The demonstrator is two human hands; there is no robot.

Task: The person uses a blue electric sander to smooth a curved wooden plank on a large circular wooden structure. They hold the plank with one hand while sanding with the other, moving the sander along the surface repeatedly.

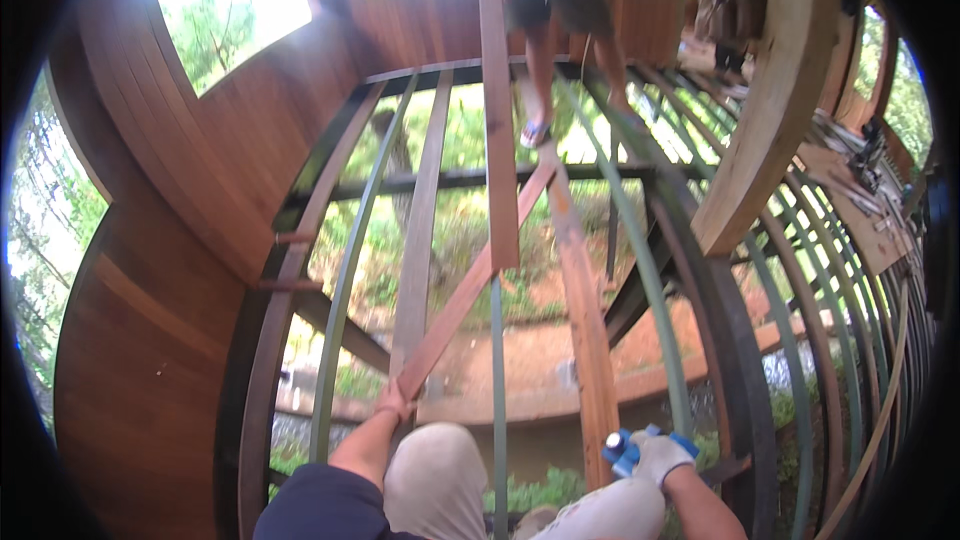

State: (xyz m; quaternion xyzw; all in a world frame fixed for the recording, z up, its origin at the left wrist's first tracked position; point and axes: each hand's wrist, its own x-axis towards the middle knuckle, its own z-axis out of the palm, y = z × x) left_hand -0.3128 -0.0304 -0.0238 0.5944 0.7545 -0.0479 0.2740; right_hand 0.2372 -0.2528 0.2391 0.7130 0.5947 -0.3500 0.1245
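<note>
My left hand (394, 399), bare, grips the near end of a reddish wooden board (450, 307) that runs diagonally across the floor joists. On the right, my gloved right hand (660, 456) is closed around a blue handheld tool (619, 453), whose exact kind is not clear. This hand is beside my right knee. Another reddish board (501, 127) extends from the far side, its near end over the diagonal board. Beneath and between them lie green metal joists (498, 390) and a wide wooden plank (585, 300).
A person (562, 0) in shorts and sandals stands on the far framing. Wide gaps between the joists show the ground far below. A thick timber post (772, 105) stands at right. Tools and scraps lie on a sheet (855, 210) at far right. Wood-panelled walls (255, 157) rise left.
</note>
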